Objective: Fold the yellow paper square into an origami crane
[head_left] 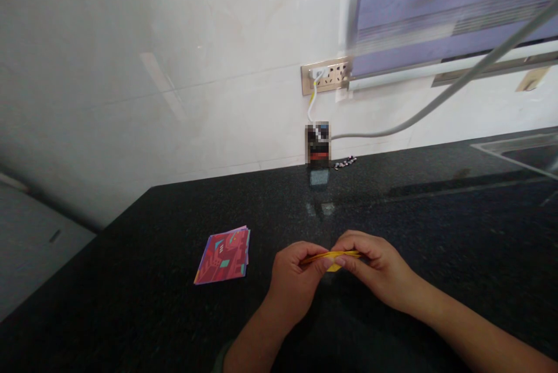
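Note:
A piece of folded yellow paper is pinched between my two hands, just above the dark counter. My left hand grips its left part, thumb on the near side and fingers behind. On the right part, my right hand has the same kind of pinch, its thumb close to the left thumb. The fingers cover much of the paper, so its full shape is hidden. To the left of my hands lies a small stack of colourful printed sheets, mostly red and purple, touched by neither hand.
Against the wall stands a pixelated dark box with a grey cable. A beaded string lies beside it. A wall socket holds a white plug. The speckled black counter ends in an edge at the left.

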Motion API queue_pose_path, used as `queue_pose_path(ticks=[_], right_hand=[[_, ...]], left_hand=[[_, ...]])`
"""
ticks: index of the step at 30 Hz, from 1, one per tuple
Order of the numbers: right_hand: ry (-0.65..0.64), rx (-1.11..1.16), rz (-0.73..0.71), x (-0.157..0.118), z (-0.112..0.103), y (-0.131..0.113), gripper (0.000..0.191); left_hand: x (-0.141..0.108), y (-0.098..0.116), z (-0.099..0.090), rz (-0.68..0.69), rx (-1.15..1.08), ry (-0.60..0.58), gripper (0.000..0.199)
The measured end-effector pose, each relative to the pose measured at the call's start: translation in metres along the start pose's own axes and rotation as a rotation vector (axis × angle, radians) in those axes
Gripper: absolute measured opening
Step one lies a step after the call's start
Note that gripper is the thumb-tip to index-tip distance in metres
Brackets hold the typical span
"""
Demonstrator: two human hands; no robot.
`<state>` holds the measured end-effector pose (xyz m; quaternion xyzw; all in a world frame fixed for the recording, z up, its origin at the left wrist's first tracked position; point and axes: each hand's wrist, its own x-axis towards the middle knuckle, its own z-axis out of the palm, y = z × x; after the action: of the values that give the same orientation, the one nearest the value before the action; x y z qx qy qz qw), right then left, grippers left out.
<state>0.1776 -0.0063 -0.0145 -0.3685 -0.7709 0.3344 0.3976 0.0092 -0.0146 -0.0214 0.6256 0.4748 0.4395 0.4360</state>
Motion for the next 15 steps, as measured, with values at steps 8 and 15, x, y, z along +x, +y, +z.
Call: queue_pose_path(ticks=[8,15], right_hand=[[0.006,0.016,0.022,-0.0003,-0.0001,-0.0016,0.013],[0.0,0.076,0.089,-0.0015,0.0028,0.0014,0.016]], left_hand=[[0.0001,0.0049,0.0012,-0.057,-0.043,0.0,0.011],[-0.0015,0.0027,0.002,-0.083,-0.103,-0.016,0.013]])
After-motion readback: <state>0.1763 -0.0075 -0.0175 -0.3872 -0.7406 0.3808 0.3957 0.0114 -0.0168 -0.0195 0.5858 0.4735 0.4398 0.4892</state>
